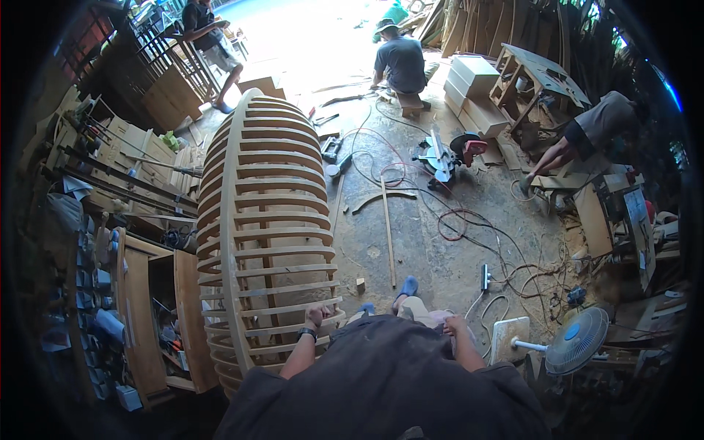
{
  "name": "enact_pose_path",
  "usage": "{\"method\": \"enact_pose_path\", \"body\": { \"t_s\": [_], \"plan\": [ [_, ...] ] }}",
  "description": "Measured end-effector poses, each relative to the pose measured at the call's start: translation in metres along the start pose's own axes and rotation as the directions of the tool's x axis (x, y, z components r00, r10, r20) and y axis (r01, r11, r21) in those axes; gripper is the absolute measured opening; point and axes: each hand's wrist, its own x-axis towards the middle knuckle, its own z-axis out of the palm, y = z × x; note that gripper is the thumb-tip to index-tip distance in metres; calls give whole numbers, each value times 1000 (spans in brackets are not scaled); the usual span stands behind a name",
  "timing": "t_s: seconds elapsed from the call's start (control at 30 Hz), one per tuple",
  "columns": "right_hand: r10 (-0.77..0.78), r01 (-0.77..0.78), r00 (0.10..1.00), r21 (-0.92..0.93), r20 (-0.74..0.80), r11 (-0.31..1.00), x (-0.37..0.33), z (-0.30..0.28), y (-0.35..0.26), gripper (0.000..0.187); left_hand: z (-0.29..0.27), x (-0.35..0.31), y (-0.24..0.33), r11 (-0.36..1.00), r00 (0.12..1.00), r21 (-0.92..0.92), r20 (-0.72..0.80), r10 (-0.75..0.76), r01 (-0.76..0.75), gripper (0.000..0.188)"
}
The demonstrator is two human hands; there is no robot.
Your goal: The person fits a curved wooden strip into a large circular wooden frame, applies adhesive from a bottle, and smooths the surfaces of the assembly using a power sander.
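Note:
A large curved wooden frame [233,191] made of several parallel slats stands at my left. My left hand [317,315], with a dark watch on its wrist, is closed at the frame's near right side, its fingers bent around the end of a wooden slat [279,310]. By my right thigh, my right hand [455,325] rests against pinkish cloth [438,316]. Its fingers are curled, and whatever they hold is too small to make out. A small wood block [360,284] lies on the floor ahead of my feet.
A standing fan [576,341] is close on my right. Cords and hoses [469,224] snake across the floor near a miter saw [440,158]. A long wood strip [387,235] lies ahead. One person [402,62] sits far ahead; another [598,128] bends at right. An open wooden cabinet [139,315] stands left.

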Motion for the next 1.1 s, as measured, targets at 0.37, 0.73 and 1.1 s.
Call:
{"method": "enact_pose_path", "body": {
  "t_s": [0.37, 0.73, 1.1],
  "plan": [
    [-149, 147, 989, 109, 13, 983, 90, -41, -108, 23, 40, 28, 35, 947, 935, -106, -154, -318, 305, 35],
    [-365, 368, 930, 161, -48, 916, 179, -177, -230, 25, 174, 178, 95, 949, 972, 249, -182, -150, 193, 35],
    [-149, 148, 989, 114, -2, 982, 211, -228, -196, 29, 209, 220, 112, 755, 986, 637, -50, -160, 155, 33]
  ]
}}
